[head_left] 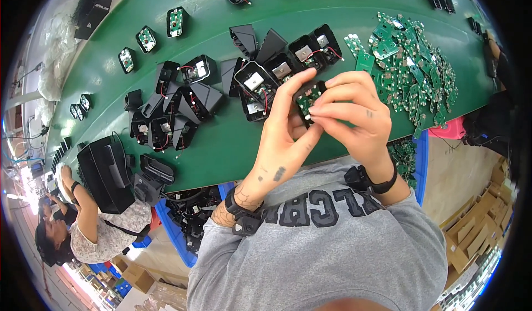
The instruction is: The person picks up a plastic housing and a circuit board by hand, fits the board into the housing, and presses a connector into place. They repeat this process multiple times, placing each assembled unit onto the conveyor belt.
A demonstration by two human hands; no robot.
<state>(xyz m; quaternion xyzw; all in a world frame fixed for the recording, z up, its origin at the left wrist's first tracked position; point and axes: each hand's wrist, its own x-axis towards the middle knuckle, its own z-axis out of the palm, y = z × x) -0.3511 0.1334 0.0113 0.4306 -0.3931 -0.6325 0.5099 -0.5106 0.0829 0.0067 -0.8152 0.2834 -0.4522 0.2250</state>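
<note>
In front of my chest, my left hand (282, 142) is wrapped around a small black plastic housing, its thumb and index finger on either side. A green circuit board (308, 99) lies in the housing's opening, facing up. The fingertips of my right hand (357, 109) are closed on the board's near right edge. How far the board sits inside is hidden by my fingers. Just beyond my hands stand several black housings (256, 82) with silver blocks and red and black wires inside.
A large heap of green circuit boards (413, 70) covers the table's right side. More black housings (194, 103) are piled at left. Board-filled housings (176, 22) stand spaced along the far side of the green table. Blue bins (180, 239) sit below the near edge. A co-worker (105, 230) works at far left.
</note>
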